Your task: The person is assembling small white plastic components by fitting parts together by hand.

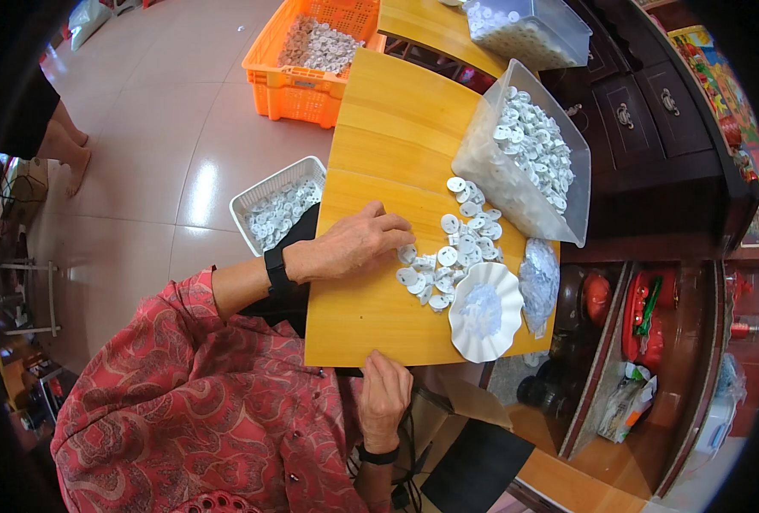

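My left hand (354, 244) reaches over the yellow wooden table, palm down, fingers bent and slightly apart. Its fingertips are beside a loose pile of small round white plastic pieces (469, 248) with dark marks; whether they touch one is hidden. At the near table edge my right hand (385, 400) has its thumb and fingers closed together, and anything in them is hidden. A white scalloped dish (509, 321) of small pale pieces stands beyond the pile. Next to it lies a clear plastic bag (539, 286) of similar bits.
A clear bin (578, 218) full of round white pieces is tilted at the table's far side, another bin (559, 43) behind it. White basket (241, 205) and orange crate (289, 98) hold more, left of the table. Dark cabinets (623, 115) line the right. A person's legs (67, 145) show at left.
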Demonstrator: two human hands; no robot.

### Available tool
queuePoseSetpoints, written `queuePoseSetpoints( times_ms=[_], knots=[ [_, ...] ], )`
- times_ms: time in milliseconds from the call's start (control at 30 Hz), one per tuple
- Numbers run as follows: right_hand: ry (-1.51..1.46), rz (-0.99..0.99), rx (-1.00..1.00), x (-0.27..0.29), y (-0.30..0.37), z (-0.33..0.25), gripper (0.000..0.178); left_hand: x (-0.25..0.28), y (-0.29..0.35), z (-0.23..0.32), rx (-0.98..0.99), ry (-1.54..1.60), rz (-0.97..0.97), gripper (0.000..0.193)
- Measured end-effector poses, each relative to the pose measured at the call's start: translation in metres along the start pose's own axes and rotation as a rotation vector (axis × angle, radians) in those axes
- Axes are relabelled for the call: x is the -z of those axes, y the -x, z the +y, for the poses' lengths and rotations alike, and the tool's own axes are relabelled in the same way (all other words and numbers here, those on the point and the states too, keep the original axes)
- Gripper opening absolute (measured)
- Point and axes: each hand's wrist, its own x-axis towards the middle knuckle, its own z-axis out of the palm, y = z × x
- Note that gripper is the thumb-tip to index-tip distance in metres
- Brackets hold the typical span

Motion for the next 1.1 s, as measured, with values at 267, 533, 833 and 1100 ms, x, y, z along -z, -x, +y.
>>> queuePoseSetpoints(
  times_ms=[267,533,833,1100],
  knots=[
    [-0.173,0.080,-0.073,0.001,-0.005,-0.001,0.013,-0.004,0.013,-0.004,0.084,0.090,0.007,0.026],
    [-0.614,0.250,-0.526,-0.013,-0.039,-0.019,0.003,0.013,0.040,0.022,0.417,0.937,-0.055,0.028],
    [-0.687,0.310,-0.520,-0.019,-0.056,-0.018,0.012,0.006,0.061,0.055,0.632,1.545,-0.116,0.028],
    [-0.658,0.318,-0.556,-0.011,-0.063,-0.025,0.014,0.001,0.065,0.053,0.607,1.549,-0.005,0.028]
  ],
)
